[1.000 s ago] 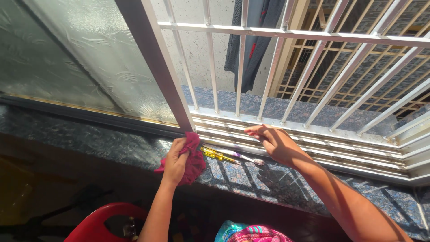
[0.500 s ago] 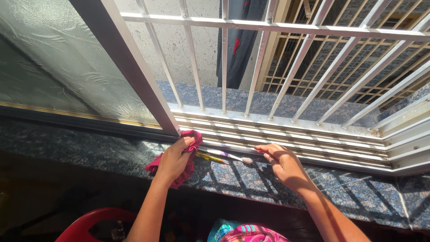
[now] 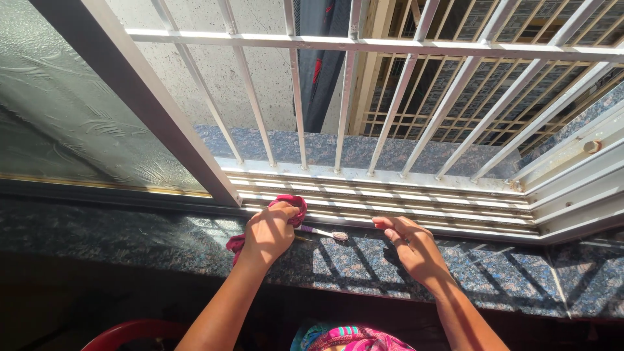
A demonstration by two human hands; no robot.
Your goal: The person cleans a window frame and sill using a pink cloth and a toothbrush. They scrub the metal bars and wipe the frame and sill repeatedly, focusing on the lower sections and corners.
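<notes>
My left hand [image 3: 270, 233] grips a crumpled dark red cloth [image 3: 290, 205] and presses it against the sliding window track [image 3: 422, 203], just right of the window frame's lower corner. A toothbrush [image 3: 323, 233] lies on the speckled granite sill [image 3: 364, 260] between my hands; a yellow-handled tool beside it is mostly hidden under my left hand. My right hand [image 3: 413, 245] rests on the sill at the track's near edge, fingers bent and pointing left, holding nothing.
White metal window bars [image 3: 338, 97] rise behind the track. A frosted patterned glass pane [image 3: 71, 123] in a white frame stands at the left. Dark clothing [image 3: 318, 65] hangs outside. A red plastic chair [image 3: 127, 333] and a colourful cloth [image 3: 354, 338] lie below.
My view has shifted right and up. My left hand has pushed the cloth up onto the track, covering the yellow tool. My right hand has slid down from the track to the sill.
</notes>
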